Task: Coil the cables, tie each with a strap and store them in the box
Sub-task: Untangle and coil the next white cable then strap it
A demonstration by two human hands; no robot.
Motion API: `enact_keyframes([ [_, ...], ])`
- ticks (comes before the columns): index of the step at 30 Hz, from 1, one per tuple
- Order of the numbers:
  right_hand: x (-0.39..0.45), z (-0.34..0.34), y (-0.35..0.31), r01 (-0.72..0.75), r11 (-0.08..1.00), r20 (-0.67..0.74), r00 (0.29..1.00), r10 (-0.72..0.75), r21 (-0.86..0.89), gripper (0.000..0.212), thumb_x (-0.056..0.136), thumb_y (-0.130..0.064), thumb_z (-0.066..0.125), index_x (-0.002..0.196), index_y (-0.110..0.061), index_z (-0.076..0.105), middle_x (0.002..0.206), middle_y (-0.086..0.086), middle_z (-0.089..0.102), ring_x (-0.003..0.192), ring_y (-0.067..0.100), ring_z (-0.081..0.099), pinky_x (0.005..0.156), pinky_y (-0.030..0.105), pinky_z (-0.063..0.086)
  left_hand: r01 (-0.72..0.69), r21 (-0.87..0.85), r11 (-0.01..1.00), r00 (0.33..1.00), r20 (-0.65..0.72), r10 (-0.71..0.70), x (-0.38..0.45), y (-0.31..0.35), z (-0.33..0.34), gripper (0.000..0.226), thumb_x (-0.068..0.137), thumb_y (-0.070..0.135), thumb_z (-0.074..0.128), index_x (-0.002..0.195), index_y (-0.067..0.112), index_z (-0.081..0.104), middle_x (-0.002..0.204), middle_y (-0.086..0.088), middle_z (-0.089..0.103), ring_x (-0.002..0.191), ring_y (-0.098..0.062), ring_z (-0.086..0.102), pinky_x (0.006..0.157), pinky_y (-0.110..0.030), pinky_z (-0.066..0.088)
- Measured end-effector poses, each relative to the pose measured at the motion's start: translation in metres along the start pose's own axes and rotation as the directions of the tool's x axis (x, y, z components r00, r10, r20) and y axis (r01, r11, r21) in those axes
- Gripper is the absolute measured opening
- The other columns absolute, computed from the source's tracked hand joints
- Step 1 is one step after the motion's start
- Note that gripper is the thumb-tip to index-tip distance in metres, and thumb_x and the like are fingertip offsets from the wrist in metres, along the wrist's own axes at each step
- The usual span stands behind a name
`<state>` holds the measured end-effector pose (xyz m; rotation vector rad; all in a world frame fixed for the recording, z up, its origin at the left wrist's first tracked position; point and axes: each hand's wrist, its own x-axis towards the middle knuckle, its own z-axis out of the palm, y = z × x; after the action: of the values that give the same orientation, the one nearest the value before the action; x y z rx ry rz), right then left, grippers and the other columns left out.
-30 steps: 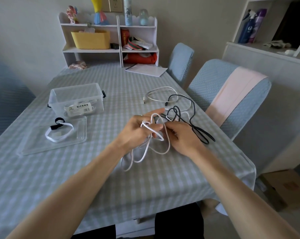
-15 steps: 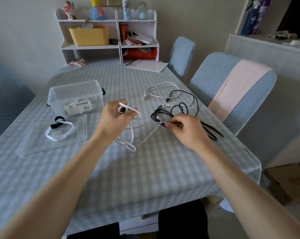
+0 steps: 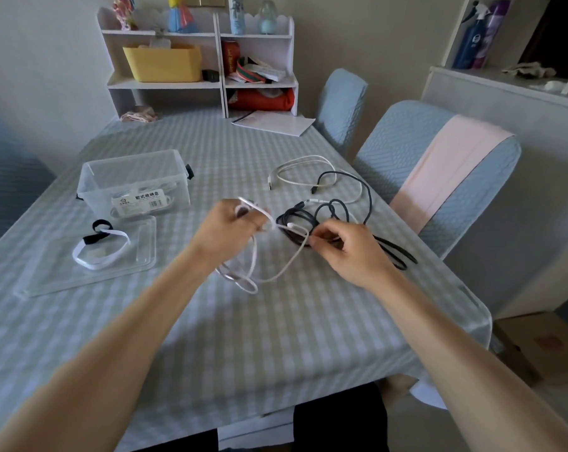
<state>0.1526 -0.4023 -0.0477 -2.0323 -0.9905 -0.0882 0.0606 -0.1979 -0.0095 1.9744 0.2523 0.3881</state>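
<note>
My left hand (image 3: 228, 231) grips loops of a white cable (image 3: 258, 272) that hang from it above the table. My right hand (image 3: 347, 247) pinches the same cable's far strand beside a tangled black cable (image 3: 347, 212) lying on the cloth. Another white cable (image 3: 303, 172) lies loose farther back. A clear plastic box (image 3: 134, 182) with a label stands at the left and holds a coiled cable. In front of the box, its clear lid (image 3: 86, 261) carries a white strap (image 3: 101, 251) and a black strap (image 3: 96, 231).
The checked tablecloth (image 3: 210, 337) covers the table. A white shelf unit (image 3: 197, 60) with a yellow bin stands at the far end, with papers (image 3: 272, 123) beside it. Two blue-covered chairs (image 3: 439, 164) stand along the right edge. A cardboard box (image 3: 537, 347) sits on the floor at the right.
My hands have drawn apart: the left went left and up with the white loops, and the right stayed by the black cable, stretching the white strand between them.
</note>
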Motion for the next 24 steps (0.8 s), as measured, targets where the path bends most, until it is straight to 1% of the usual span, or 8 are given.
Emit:
enact_keyframes([
  [3, 0.009, 0.006, 0.011, 0.085, 0.98, 0.024, 0.996, -0.082, -0.179, 0.007, 0.091, -0.025, 0.067, 0.092, -0.019, 0.07, 0.083, -0.013, 0.061, 0.079, 0.007, 0.06, 0.072, 0.025, 0.047, 0.086, -0.348, 0.934, 0.987, -0.101, -0.128, 0.0, -0.002, -0.006, 0.03, 0.091, 0.019, 0.062, 0.062, 0.015, 0.058, 0.057, -0.001, 0.053, 0.054, -0.014, 0.049, 0.06, -0.031, 0.045],
  [6, 0.02, 0.008, 0.025, 0.09, 0.953, -0.007, 0.995, -0.096, -0.289, 0.016, 0.093, -0.027, 0.063, 0.086, -0.014, 0.068, 0.082, -0.01, 0.051, 0.083, 0.016, 0.054, 0.071, 0.033, 0.041, 0.039, -0.615, 0.787, 0.963, -0.188, -0.194, 0.003, 0.003, -0.014, 0.031, 0.094, 0.004, 0.059, 0.066, 0.009, 0.07, 0.073, -0.004, 0.071, 0.08, -0.019, 0.07, 0.081, -0.032, 0.059],
  [8, 0.026, 0.009, 0.031, 0.092, 0.946, 0.001, 0.995, -0.097, -0.312, 0.019, 0.095, -0.025, 0.061, 0.079, -0.015, 0.061, 0.079, -0.014, 0.044, 0.083, 0.018, 0.05, 0.07, 0.033, 0.038, 0.011, -0.744, 0.668, 0.983, -0.113, -0.143, 0.004, 0.003, -0.021, 0.045, 0.096, 0.003, 0.055, 0.055, 0.013, 0.07, 0.081, -0.006, 0.072, 0.096, -0.026, 0.071, 0.094, -0.038, 0.055],
  [10, 0.037, 0.012, 0.034, 0.108, 0.949, 0.033, 0.994, -0.103, -0.297, 0.02, 0.095, -0.025, 0.06, 0.076, -0.022, 0.054, 0.076, -0.018, 0.041, 0.084, 0.018, 0.049, 0.072, 0.035, 0.04, 0.01, -0.839, 0.544, 0.998, -0.023, -0.053, 0.006, 0.003, -0.025, 0.044, 0.094, 0.009, 0.052, 0.053, 0.015, 0.066, 0.074, -0.005, 0.069, 0.089, -0.026, 0.071, 0.098, -0.042, 0.054],
  [13, 0.057, 0.015, 0.041, 0.075, 0.95, 0.071, 0.996, -0.056, -0.302, 0.021, 0.09, -0.042, 0.054, 0.081, -0.024, 0.058, 0.086, -0.012, 0.052, 0.091, 0.017, 0.052, 0.079, 0.036, 0.046, 0.038, -0.904, 0.427, 0.994, -0.008, -0.105, 0.014, 0.007, -0.026, 0.051, 0.099, 0.014, 0.043, 0.05, 0.021, 0.055, 0.052, 0.005, 0.047, 0.05, -0.01, 0.054, 0.074, -0.033, 0.06],
  [16, 0.079, 0.018, 0.048, 0.025, 0.952, 0.084, 0.996, 0.001, -0.304, 0.015, 0.09, -0.037, 0.063, 0.085, -0.023, 0.06, 0.097, -0.003, 0.055, 0.098, 0.014, 0.049, 0.083, 0.029, 0.041, 0.039, -0.879, 0.475, 0.981, -0.057, -0.186, 0.02, 0.007, -0.037, 0.041, 0.1, 0.016, 0.042, 0.06, 0.023, 0.041, 0.049, 0.008, 0.031, 0.037, -0.006, 0.027, 0.04, -0.02, 0.036],
  [19, 0.102, 0.019, 0.051, 0.014, 0.96, 0.082, 0.997, 0.009, -0.279, 0.006, 0.088, -0.026, 0.066, 0.087, -0.022, 0.062, 0.096, -0.005, 0.054, 0.097, 0.01, 0.048, 0.085, 0.026, 0.041, 0.039, -0.852, 0.521, 0.969, -0.095, -0.229, 0.023, -0.002, -0.047, 0.035, 0.099, 0.017, 0.044, 0.066, 0.022, 0.033, 0.05, 0.007, 0.028, 0.037, -0.007, 0.022, 0.037, -0.021, 0.026],
  [24, 0.126, 0.025, 0.058, -0.035, 0.973, 0.076, 0.996, 0.053, -0.228, 0.004, 0.083, -0.02, 0.064, 0.087, -0.021, 0.066, 0.098, -0.008, 0.058, 0.099, 0.006, 0.051, 0.089, 0.026, 0.043, 0.013, -0.919, 0.393, 0.966, -0.09, -0.241, 0.022, 0.001, -0.059, 0.051, 0.098, 0.015, 0.041, 0.048, 0.023, 0.04, 0.046, 0.008, 0.03, 0.032, -0.006, 0.023, 0.036, -0.02, 0.022],
])
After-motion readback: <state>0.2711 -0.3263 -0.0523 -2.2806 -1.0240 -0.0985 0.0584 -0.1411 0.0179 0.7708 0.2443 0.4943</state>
